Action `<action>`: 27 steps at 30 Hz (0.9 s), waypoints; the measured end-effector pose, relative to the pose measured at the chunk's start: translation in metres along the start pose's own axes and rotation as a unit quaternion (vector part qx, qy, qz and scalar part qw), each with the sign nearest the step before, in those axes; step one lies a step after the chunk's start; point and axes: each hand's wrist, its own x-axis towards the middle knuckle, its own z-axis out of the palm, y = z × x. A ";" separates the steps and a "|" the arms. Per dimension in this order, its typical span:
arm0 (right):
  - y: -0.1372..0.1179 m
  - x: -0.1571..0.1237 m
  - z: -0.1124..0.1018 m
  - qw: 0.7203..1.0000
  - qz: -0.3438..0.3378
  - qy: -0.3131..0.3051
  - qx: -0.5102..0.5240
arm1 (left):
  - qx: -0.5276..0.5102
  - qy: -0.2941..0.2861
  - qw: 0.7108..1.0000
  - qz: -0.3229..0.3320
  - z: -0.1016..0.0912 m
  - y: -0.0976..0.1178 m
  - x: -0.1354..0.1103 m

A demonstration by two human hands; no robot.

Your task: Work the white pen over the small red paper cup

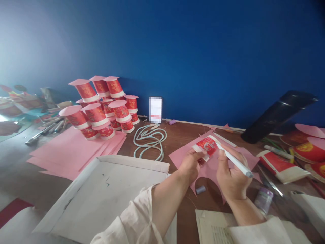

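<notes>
My left hand (191, 163) is closed on a small red paper cup (206, 146), holding it tilted over a cut sheet of pink paper (180, 156) on the brown table. My right hand (230, 176) grips a white pen (235, 160) whose tip rests against the cup's rim. Both sleeves are cream coloured. A small lilac cap (200, 189) lies on the table just below my hands.
A pile of red cups with pink paper lids (101, 106) stands at the back left on pink sheets (68, 152). A white cardboard tray (106, 193) lies near left, a coiled pale cable (149, 139) beside it. Flattened red cups (280, 166), a black bottle (276, 115) and a small jar (264, 200) lie right.
</notes>
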 end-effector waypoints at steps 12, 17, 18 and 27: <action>0.001 0.000 0.000 1.000 0.024 -0.009 -0.011 | -0.040 0.004 0.999 -0.035 -0.002 0.001 0.001; 0.000 0.001 0.001 1.000 0.022 -0.019 -0.004 | -0.021 -0.012 0.999 -0.025 -0.002 -0.001 0.003; 0.000 0.001 0.001 1.000 0.022 -0.021 -0.006 | -0.016 -0.014 0.999 -0.023 -0.002 -0.001 0.002; 0.002 0.000 0.002 1.000 0.011 -0.023 -0.015 | 0.002 -0.008 1.000 -0.012 0.000 0.000 0.001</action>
